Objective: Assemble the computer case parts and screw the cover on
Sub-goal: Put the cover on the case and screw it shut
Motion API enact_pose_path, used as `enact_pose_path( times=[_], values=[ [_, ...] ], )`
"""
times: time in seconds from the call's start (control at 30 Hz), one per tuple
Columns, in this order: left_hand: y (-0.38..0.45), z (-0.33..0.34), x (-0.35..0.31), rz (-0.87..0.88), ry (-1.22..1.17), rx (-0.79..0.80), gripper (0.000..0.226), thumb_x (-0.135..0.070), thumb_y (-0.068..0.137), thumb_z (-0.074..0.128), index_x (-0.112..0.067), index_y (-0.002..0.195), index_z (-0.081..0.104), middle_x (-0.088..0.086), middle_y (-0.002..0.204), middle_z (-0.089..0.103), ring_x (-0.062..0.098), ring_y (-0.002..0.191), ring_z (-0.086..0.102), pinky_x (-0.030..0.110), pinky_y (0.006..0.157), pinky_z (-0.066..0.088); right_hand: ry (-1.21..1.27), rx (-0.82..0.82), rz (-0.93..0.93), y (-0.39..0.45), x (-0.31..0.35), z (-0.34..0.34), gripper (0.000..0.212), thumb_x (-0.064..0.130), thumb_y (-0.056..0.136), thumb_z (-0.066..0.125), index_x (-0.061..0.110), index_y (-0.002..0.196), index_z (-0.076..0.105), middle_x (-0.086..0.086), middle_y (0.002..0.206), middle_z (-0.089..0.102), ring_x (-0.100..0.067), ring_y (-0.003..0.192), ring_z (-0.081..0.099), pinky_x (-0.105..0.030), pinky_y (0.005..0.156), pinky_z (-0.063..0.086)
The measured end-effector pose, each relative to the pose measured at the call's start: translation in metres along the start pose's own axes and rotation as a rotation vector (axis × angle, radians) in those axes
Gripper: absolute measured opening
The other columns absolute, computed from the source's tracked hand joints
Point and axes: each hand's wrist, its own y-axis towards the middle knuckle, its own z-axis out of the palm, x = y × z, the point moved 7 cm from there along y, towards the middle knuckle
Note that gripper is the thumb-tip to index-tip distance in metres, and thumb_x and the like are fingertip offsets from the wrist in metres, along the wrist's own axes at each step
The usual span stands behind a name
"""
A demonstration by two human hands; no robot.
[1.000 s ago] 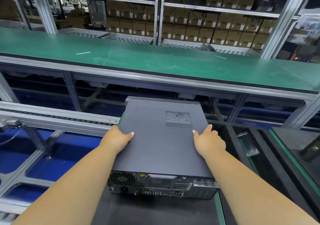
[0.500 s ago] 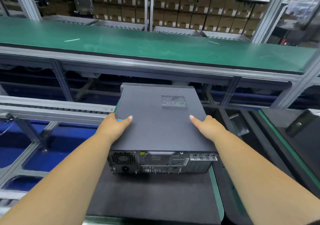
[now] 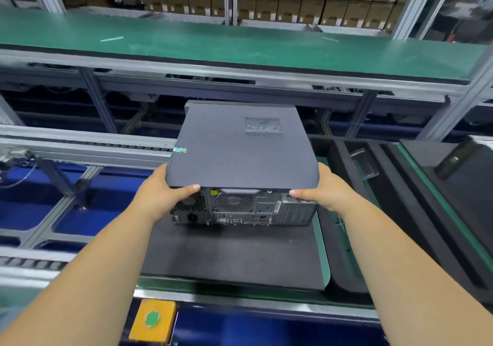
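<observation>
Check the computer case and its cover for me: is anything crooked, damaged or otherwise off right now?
Nothing stands out. The cover sits flat on the computer case, its edges in line with the rear panel, with no dent showing. The left hand and right hand hold the rear corners. Whether the cover screws are in, I cannot tell.

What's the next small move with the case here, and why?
Probably a short push of the cover forward until its rear edge seats flush. Both the left hand and right hand grip the rear corners, thumbs on the back panel, and the cover's rear lip looks slightly proud of it. No screwdriver is in hand, so seating likely comes before fastening.
</observation>
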Motion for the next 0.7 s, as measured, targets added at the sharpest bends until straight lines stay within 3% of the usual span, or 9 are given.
enact_pose_path(
  times=[0.1,0.2,0.3,0.47,0.7],
  values=[
    [0.003,-0.001,0.002,0.014,0.048,-0.036,0.073,-0.054,0.066,0.081,-0.037,0.13,0.05,-0.019,0.11,0.06,0.007,0.098,0.056,0.019,0.071,0.04,-0.041,-0.091,0.039,-0.002,-0.01,-0.002,0.078,0.049,0.065,0.085,0.04,0.131,0.044,0.026,0.119,0.055,-0.003,0.105,0.056,-0.025,0.079,0.042],
    [0.006,-0.003,0.003,0.032,0.098,-0.078,0.075,-0.06,0.064,0.079,-0.036,0.13,0.05,-0.02,0.107,0.058,0.01,0.098,0.055,0.023,0.073,0.04,-0.047,-0.168,0.048,-0.003,-0.013,-0.003,0.086,0.053,0.062,0.085,0.034,0.136,0.045,0.019,0.119,0.059,-0.009,0.107,0.058,-0.025,0.077,0.044],
    [0.005,-0.007,0.001,0.055,0.125,-0.139,0.074,-0.064,0.061,0.078,-0.039,0.126,0.053,-0.032,0.092,0.054,0.005,0.091,0.054,0.017,0.066,0.038,-0.06,-0.224,0.038,-0.004,-0.012,-0.004,0.083,0.054,0.06,0.086,0.033,0.133,0.051,0.02,0.114,0.062,-0.004,0.101,0.061,-0.025,0.079,0.046],
    [0.005,-0.011,0.0,0.087,0.148,-0.172,0.078,-0.07,0.054,0.075,-0.044,0.125,0.055,-0.037,0.088,0.054,-0.012,0.082,0.051,0.011,0.064,0.036,-0.017,-0.27,0.026,-0.007,-0.013,-0.004,0.081,0.06,0.049,0.082,0.038,0.124,0.059,0.021,0.108,0.068,0.002,0.094,0.065,-0.021,0.078,0.049],
    [0.001,-0.01,-0.002,0.062,0.136,-0.133,0.068,-0.063,0.059,0.08,-0.045,0.12,0.056,-0.035,0.089,0.056,-0.012,0.083,0.051,0.013,0.064,0.036,-0.007,-0.27,0.037,-0.01,-0.013,-0.006,0.079,0.062,0.047,0.083,0.041,0.12,0.061,0.026,0.105,0.069,0.008,0.091,0.064,-0.016,0.075,0.047]
  ],
)
